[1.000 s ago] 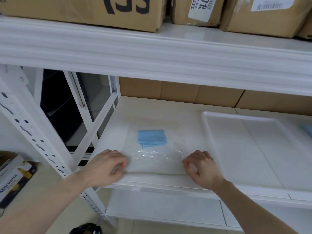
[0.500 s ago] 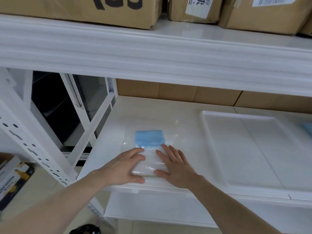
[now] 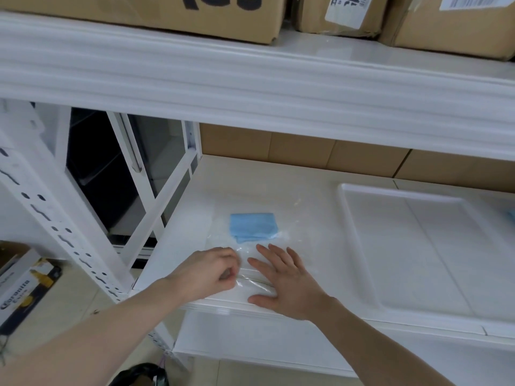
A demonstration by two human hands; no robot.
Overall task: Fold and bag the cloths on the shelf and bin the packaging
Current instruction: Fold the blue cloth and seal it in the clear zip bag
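Note:
A folded blue cloth (image 3: 253,227) lies inside a clear plastic bag (image 3: 289,238) on the white shelf (image 3: 250,185). The bag's near end is folded over toward the cloth. My right hand (image 3: 284,282) lies flat with fingers spread on the bag's near end, pressing it down. My left hand (image 3: 207,271) is curled beside it, fingertips pinched at the bag's left edge. Part of another blue cloth (image 3: 511,214) shows at the far right edge.
A shallow white tray (image 3: 348,218) sits on the shelf to the right of the bag. Cardboard boxes (image 3: 156,9) fill the shelf above. The rack's white upright (image 3: 64,227) stands at left, with a beer carton (image 3: 22,288) on the floor. A black object (image 3: 139,374) lies below.
Both hands came in from the bag's outer corners to its middle, folding the bag narrower. My left hand has since curled from flat into a pinch at the left edge.

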